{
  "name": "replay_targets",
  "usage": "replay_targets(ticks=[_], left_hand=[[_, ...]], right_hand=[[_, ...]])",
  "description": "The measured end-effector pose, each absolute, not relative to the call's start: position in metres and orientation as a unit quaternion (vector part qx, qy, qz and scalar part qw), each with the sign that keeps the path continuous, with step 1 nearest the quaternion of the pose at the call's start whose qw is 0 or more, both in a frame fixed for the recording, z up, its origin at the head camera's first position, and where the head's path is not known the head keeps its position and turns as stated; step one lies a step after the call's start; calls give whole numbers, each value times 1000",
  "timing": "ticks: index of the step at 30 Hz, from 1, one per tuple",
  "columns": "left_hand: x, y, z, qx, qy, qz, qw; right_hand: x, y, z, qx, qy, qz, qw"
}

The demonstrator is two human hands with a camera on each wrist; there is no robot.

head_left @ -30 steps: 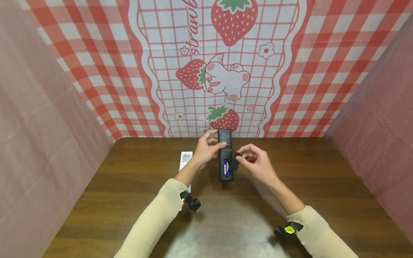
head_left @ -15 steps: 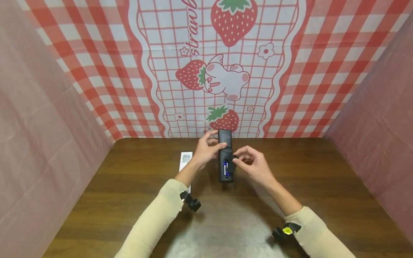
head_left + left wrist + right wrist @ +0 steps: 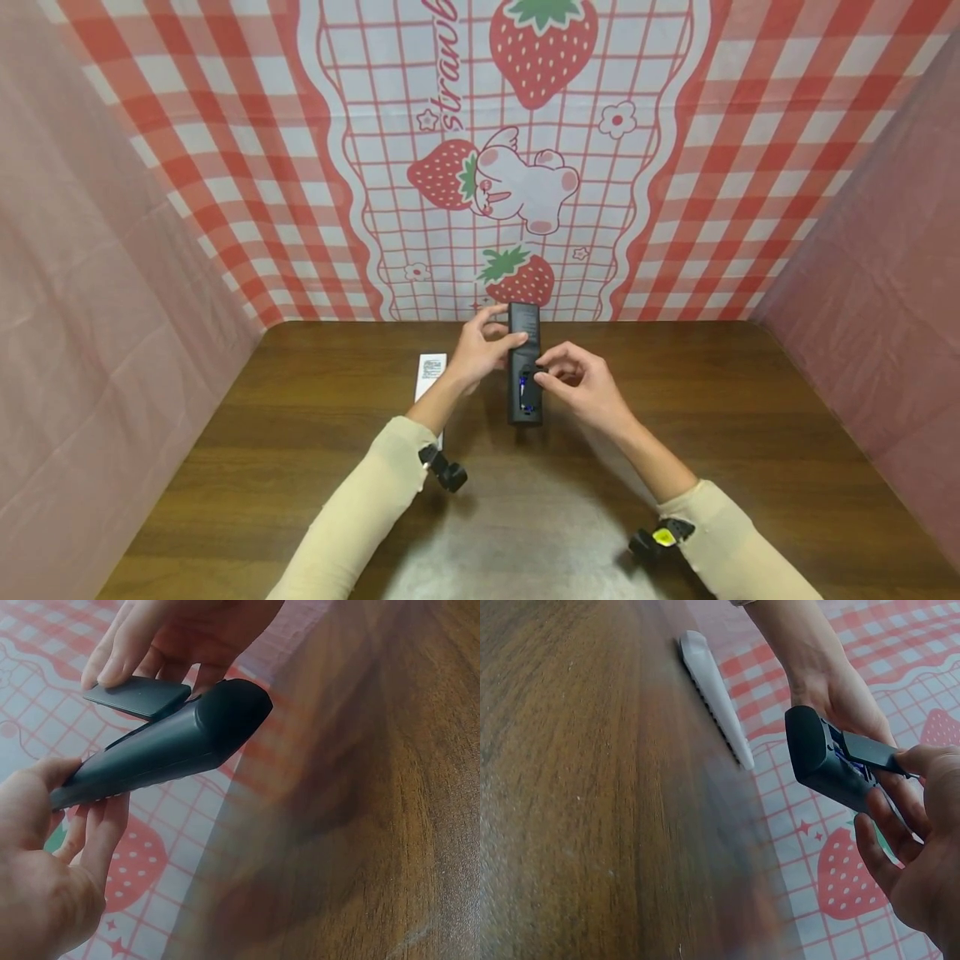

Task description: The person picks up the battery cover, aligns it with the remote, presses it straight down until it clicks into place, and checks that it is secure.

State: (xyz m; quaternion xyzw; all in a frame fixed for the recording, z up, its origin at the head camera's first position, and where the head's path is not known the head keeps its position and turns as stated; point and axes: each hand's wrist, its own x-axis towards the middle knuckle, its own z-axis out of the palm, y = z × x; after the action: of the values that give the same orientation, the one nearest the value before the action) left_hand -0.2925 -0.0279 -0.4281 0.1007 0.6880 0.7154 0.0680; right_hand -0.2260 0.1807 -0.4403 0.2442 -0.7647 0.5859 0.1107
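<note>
My left hand (image 3: 480, 350) grips the upper part of a black remote control (image 3: 524, 357), thumb on its back and fingers beneath. The remote is off the table, its back facing up. Blue batteries (image 3: 523, 385) show in the compartment near its lower end. Between thumb and fingers my right hand (image 3: 588, 387) pinches the dark battery cover (image 3: 141, 697). In the left wrist view the cover stands tilted over the compartment, one end close to the remote. The right wrist view shows the cover (image 3: 868, 751) partly hiding the batteries; whether its edge touches the remote, I cannot tell.
A white remote control (image 3: 432, 367) lies on the wooden table (image 3: 712, 400) left of the black one, partly behind my left forearm. A strawberry-print cloth (image 3: 645, 250) hangs at the table's back edge. Pink cloth walls (image 3: 862, 300) flank both sides.
My right hand has moved left with the battery cover, from beside the black remote to over its compartment. Less of the batteries shows. My left hand and the black remote have barely moved.
</note>
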Motion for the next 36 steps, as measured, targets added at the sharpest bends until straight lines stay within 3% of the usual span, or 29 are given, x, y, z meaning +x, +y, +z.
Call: replay_targets(ticks=[36], left_hand=[[-292, -31, -429, 116, 691, 710, 73]], right_hand=[[-224, 173, -442, 241, -790, 560, 66]])
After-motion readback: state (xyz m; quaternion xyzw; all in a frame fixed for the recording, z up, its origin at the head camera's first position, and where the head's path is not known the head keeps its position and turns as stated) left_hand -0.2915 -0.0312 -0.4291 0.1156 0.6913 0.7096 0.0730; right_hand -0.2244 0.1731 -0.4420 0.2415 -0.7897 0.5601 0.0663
